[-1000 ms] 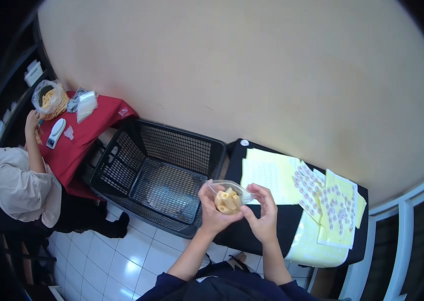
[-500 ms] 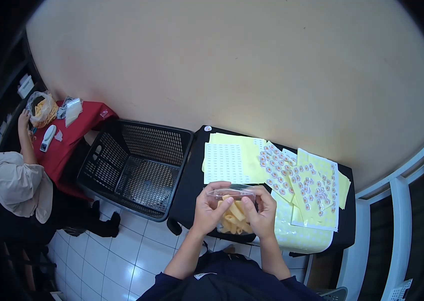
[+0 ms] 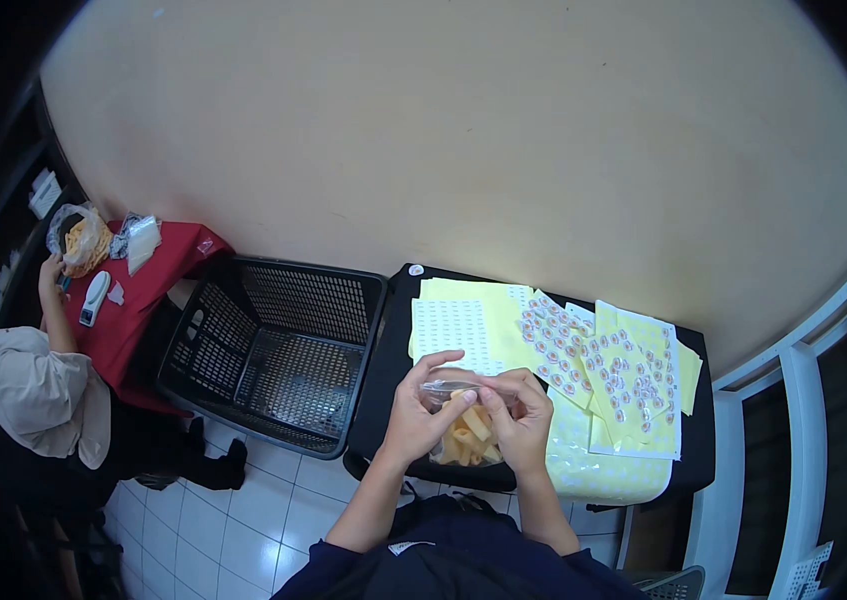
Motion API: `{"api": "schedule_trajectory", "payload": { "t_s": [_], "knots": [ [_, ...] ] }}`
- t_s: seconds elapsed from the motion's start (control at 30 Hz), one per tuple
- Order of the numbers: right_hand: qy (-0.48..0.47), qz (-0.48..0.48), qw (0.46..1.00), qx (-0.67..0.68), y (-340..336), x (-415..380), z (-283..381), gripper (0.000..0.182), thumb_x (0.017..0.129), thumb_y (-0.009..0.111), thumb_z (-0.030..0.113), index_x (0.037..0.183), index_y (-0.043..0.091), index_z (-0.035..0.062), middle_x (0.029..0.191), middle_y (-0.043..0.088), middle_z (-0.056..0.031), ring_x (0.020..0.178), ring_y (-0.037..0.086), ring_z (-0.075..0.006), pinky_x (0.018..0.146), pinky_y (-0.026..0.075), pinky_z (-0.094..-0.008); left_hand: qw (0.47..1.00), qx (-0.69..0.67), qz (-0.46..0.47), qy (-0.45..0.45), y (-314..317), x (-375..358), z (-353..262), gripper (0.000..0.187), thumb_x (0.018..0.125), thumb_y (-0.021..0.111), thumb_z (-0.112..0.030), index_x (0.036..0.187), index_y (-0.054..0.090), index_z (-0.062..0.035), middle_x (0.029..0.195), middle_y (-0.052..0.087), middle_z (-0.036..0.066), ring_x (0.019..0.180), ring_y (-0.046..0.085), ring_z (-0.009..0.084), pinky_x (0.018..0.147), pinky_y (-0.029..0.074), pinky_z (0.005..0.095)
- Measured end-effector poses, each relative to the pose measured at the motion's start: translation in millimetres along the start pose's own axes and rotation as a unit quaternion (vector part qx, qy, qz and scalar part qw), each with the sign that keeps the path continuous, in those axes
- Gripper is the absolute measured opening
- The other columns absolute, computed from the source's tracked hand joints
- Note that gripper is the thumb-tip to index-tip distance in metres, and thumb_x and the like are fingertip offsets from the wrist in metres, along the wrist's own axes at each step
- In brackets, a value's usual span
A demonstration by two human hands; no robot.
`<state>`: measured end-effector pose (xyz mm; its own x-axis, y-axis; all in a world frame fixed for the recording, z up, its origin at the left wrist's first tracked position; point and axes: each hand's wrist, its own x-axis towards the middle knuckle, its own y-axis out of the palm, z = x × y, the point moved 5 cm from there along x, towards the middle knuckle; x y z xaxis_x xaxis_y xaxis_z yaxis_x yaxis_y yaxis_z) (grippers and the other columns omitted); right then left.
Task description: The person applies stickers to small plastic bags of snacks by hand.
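- Plastic bag [image 3: 467,437]: between left hand [image 3: 419,411] and right hand [image 3: 523,415], basket [image 3: 308,300] at its ten o'clock.
- Fingers [image 3: 500,416] of both clamped near its top.
- Probably light, soft, slippery; best held there.

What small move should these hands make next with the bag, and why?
Probably the right hand should slide its pinch along the rim of the clear bag: its thumb and fingers meet there, the left hand holds the other side, and yellow pieces lie below.
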<state>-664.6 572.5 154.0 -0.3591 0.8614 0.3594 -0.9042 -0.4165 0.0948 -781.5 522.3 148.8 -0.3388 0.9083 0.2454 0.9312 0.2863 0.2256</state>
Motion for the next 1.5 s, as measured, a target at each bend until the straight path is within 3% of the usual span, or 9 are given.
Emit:
{"api": "schedule_trajectory", "payload": {
  "t_s": [0.07,0.3,0.37,0.4,0.83,1.0,1.17,1.3,1.5],
  "knots": [
    [-0.014,-0.003,1.0,-0.012,5.0,1.0,1.1,0.013,0.074,0.061,-0.001,0.086,0.061,-0.0025,0.083,0.056,-0.0076,0.077,0.055,-0.011,0.069,0.044,-0.02,0.999,-0.011,-0.002,0.052,-9.4,-0.7,-4.4,0.04,0.075,0.055,-0.002,0.112,0.041,0.0001,0.097,0.054,0.01,0.09,0.053,0.0129,0.081,0.041,0.0252],
    [-0.025,-0.024,0.999,0.028,32.8,4.1,4.6,0.021,0.074,0.062,0.003,0.094,0.059,-0.0029,0.089,0.057,-0.0107,0.082,0.056,-0.0139,0.075,0.044,-0.0242,0.993,-0.089,-0.055,0.045,-36.8,-1.7,-5.5,0.039,0.076,0.056,0.0,0.112,0.041,-0.0001,0.093,0.053,0.008,0.088,0.053,0.0127,0.079,0.042,0.0249],
    [0.035,0.047,0.997,0.056,43.7,4.8,-5.7,0.023,0.076,0.06,0.005,0.098,0.057,-0.0031,0.094,0.057,-0.0115,0.084,0.055,-0.0151,0.077,0.043,-0.0257,0.993,-0.093,-0.046,0.05,-40.9,0.2,-7.0,0.039,0.076,0.056,-0.001,0.113,0.041,-0.001,0.095,0.053,0.009,0.087,0.053,0.0124,0.078,0.042,0.0248],
    [-0.022,0.082,0.996,-0.013,44.0,6.3,-6.4,0.026,0.077,0.058,0.005,0.102,0.054,-0.003,0.094,0.056,-0.0109,0.085,0.055,-0.0148,0.076,0.043,-0.0253,0.994,-0.085,-0.046,0.053,-43.1,0.2,-9.0,0.038,0.077,0.055,-0.001,0.113,0.041,-0.0012,0.095,0.053,0.009,0.087,0.053,0.012,0.078,0.042,0.025],
    [-0.003,0.08,0.996,0.025,66.0,9.7,-8.6,0.036,0.071,0.064,0.004,0.104,0.051,-0.0027,0.096,0.056,-0.0116,0.089,0.057,-0.0159,0.078,0.045,-0.0269,0.986,-0.006,-0.137,0.092,-61.4,0.5,-10.8,0.034,0.075,0.059,0.003,0.103,0.042,0.0,0.08,0.062,0.011,0.081,0.058,0.0136,0.074,0.044,0.0237],
    [0.012,0.02,1.0,0.01,53.9,13.7,-6.8,0.055,0.07,0.062,0.002,0.119,0.037,-0.0028,0.088,0.06,-0.0133,0.084,0.059,-0.0175,0.076,0.047,-0.0286,0.994,-0.058,-0.073,0.053,-53.4,6.4,-8.9,0.038,0.076,0.057,0.003,0.109,0.039,0.001,0.092,0.059,0.015,0.089,0.056,0.0163,0.081,0.043,0.0269],
    [0.023,0.015,1.0,0.011,46.6,19.8,-6.2,0.057,0.07,0.06,0.001,0.121,0.034,-0.0028,0.086,0.061,-0.0143,0.08,0.06,-0.0174,0.074,0.047,-0.0289,0.995,-0.09,0.003,0.037,-42.1,9.0,-5.1,0.034,0.079,0.051,-0.001,0.11,0.04,0.0025,0.102,0.054,0.017,0.096,0.053,0.0178,0.084,0.042,0.028],
    [0.065,0.036,0.997,0.005,44.8,21.1,-11.6,0.058,0.071,0.061,0.002,0.121,0.033,-0.0025,0.086,0.06,-0.0137,0.082,0.059,-0.0163,0.075,0.046,-0.0281,0.997,-0.05,-0.007,0.056,-40.4,9.9,-4.3,0.024,0.081,0.049,-0.003,0.104,0.046,0.0026,0.102,0.054,0.015,0.095,0.053,0.0169,0.084,0.041,0.0274],
    [0.0,-0.011,0.998,0.06,43.8,21.3,-7.4,0.054,0.071,0.062,0.002,0.118,0.034,-0.0037,0.088,0.057,-0.0112,0.084,0.055,-0.0134,0.077,0.044,-0.0268,0.994,-0.006,-0.047,0.1,-42.1,9.9,-6.5,0.016,0.087,0.045,-0.009,0.089,0.054,0.0028,0.094,0.055,0.01,0.088,0.052,0.0127,0.077,0.042,0.0246]
  ]
}}
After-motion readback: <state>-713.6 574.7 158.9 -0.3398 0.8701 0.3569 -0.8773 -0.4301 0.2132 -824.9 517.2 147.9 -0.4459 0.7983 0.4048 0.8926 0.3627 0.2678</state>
